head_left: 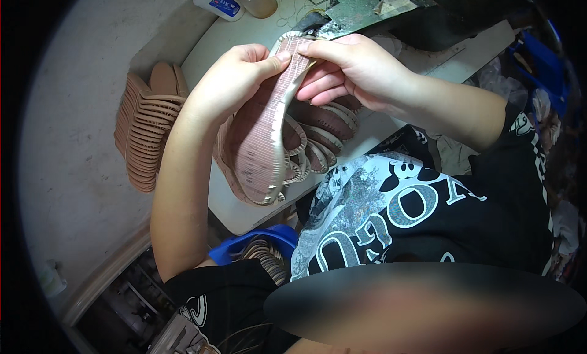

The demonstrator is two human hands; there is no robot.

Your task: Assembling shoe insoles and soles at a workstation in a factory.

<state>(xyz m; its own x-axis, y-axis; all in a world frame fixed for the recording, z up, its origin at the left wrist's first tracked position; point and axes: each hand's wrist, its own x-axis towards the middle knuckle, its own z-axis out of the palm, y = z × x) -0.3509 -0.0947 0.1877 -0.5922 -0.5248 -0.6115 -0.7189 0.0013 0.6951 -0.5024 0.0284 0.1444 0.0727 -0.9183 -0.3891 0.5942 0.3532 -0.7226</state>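
Observation:
A long shoe insole (257, 145) hangs tilted over the table, its pinkish, ridged face toward me. Pale material is folded in small pleats around its edge. My left hand (235, 76) is closed on the narrow far end, the thumb pressed flat on the ridged face. Across from it, my right hand (354, 66) pinches the same end's right edge between thumb and fingers, with the other fingers curled below. Behind and to the right of the held piece lie several similar pleated insoles (327, 123), partly hidden by it.
Brown soles (147, 131) stand stacked against the wall at left. On the white table (238, 210), a blue-labelled bottle (217, 3) and a red-capped bottle (257, 2) stand at the back beside a green board (361, 14). A blue basket (226, 249) of soles sits below the front edge.

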